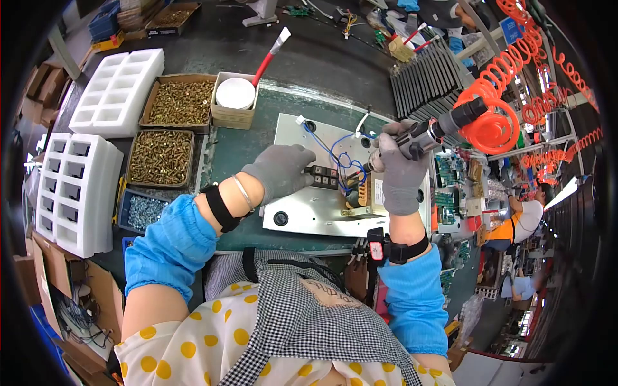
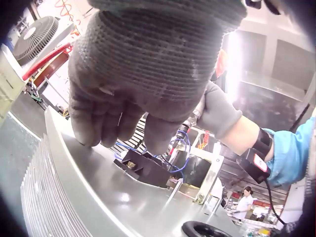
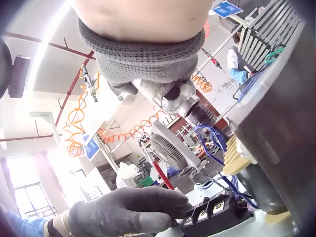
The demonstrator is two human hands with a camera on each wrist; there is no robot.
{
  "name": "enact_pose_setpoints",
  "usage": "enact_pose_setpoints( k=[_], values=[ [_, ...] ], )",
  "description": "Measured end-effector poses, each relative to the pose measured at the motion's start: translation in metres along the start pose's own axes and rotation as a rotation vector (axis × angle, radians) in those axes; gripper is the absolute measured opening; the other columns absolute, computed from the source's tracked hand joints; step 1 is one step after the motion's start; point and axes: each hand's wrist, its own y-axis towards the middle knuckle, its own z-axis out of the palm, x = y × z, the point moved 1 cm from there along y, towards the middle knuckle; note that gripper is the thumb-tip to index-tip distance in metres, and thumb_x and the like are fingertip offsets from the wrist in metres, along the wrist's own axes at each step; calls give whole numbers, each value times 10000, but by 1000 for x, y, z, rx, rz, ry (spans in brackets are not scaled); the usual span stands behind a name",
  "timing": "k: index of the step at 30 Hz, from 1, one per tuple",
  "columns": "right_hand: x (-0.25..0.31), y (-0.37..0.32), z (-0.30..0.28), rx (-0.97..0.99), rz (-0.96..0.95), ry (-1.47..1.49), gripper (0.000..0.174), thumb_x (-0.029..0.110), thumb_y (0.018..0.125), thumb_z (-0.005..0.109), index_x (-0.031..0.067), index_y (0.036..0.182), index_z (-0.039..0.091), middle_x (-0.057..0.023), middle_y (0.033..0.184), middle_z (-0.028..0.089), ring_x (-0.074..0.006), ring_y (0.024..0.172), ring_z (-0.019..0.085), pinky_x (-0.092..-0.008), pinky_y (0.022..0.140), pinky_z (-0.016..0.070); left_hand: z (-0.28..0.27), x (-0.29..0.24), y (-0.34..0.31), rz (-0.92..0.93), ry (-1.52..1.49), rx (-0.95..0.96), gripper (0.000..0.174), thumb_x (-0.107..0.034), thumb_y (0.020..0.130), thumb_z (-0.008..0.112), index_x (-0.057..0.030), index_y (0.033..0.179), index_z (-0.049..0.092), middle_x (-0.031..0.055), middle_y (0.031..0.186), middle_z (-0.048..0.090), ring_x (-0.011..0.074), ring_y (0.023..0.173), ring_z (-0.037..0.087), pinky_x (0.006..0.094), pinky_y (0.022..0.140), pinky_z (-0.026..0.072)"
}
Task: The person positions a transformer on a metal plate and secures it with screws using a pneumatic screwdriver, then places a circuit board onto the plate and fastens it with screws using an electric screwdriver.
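Note:
My gloved left hand [image 1: 280, 170] is over a flat metal plate [image 1: 309, 219], its fingers extended to the end of a black terminal block [image 1: 325, 177]. In the right wrist view, the fingertips meet the block's near end. My gloved right hand [image 1: 403, 177] grips a power screwdriver [image 1: 428, 136], whose front end points down toward the plate. Blue wires [image 1: 334, 149] loop between the block and a transformer [image 1: 362, 195] with a yellowish coil former. The driver's tip is hidden behind parts in the right wrist view.
Left of the plate stand boxes of brass-coloured screws [image 1: 161, 157], a bin of silvery fasteners [image 1: 143, 211] and white foam trays [image 1: 77, 193]. Behind is a small box with a white round tub [image 1: 235, 94] and a red-handled brush [image 1: 264, 67]. An orange coiled hose [image 1: 492, 125] hangs at right.

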Motion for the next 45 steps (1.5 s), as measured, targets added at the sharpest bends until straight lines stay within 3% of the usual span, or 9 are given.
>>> enact_pose_setpoints(
  k=[20, 24, 25, 28, 29, 34, 37, 41, 45],
  values=[
    [13, 3, -2, 87, 0, 54, 419, -140, 764, 611, 47, 1126, 513, -68, 927, 624, -92, 616, 573, -236, 506, 469, 3, 7, -2, 23, -78, -21, 365, -259, 858, 624, -63, 1165, 603, 143, 1100, 626, 324, 986, 634, 404, 890, 503],
    [37, 2, -23, 131, -144, 183, 401, -111, 795, 597, 30, 1161, 511, -125, 878, 635, -138, 545, 555, -273, 474, 453, -5, 6, -4, 59, -175, -123, 398, -250, 844, 655, -73, 1194, 592, 144, 1129, 626, 327, 985, 633, 401, 881, 508],
    [43, 0, -25, 43, -224, 157, 393, -82, 809, 592, 30, 1176, 506, -131, 992, 637, -170, 596, 585, -296, 463, 457, -7, 2, -3, 91, -185, -149, 405, -244, 835, 668, -75, 1195, 591, 142, 1128, 627, 323, 983, 634, 400, 875, 512],
    [57, 1, -43, -3, -287, 364, 419, -85, 800, 582, 42, 1192, 505, -108, 1068, 631, -186, 650, 608, -292, 481, 478, -16, -16, 1, 195, -228, -226, 432, -224, 806, 708, -82, 1196, 589, 135, 1120, 628, 314, 973, 637, 393, 855, 520],
    [63, 0, -49, -11, -320, 328, 432, -64, 801, 577, 67, 1206, 507, -89, 1073, 636, -194, 728, 626, -323, 595, 525, -18, -23, 2, 237, -251, -251, 443, -216, 796, 721, -84, 1197, 589, 132, 1116, 629, 310, 968, 638, 391, 848, 522],
    [84, -10, -71, 0, -367, 469, 409, 38, 833, 562, 95, 1232, 490, -82, 1095, 612, -171, 850, 592, -383, 814, 494, -18, -50, 12, 313, -286, -358, 485, -203, 769, 755, -98, 1211, 584, 125, 1114, 628, 288, 940, 641, 378, 807, 528],
    [91, -18, -76, -50, -373, 487, 412, 72, 836, 569, 92, 1238, 482, -79, 1073, 591, -163, 818, 566, -376, 791, 494, -18, -62, 17, 379, -302, -417, 401, -204, 788, 735, -97, 1157, 621, 120, 1052, 649, 282, 909, 646, 373, 790, 527],
    [91, -27, -75, -77, -349, 520, 382, 70, 837, 570, 76, 1213, 501, -87, 1063, 589, -169, 809, 566, -363, 766, 499, -20, -74, 11, 359, -284, -240, 192, -223, 827, 690, -92, 967, 694, 84, 876, 671, 282, 835, 651, 374, 753, 516],
    [86, -33, -87, -107, -236, 581, 380, 93, 839, 590, 48, 1204, 491, -78, 1032, 573, -165, 841, 538, -358, 752, 493, -13, -64, -9, 304, -104, -310, 169, -226, 834, 678, -108, 954, 698, 82, 850, 669, 292, 824, 649, 375, 736, 513]
  ],
)
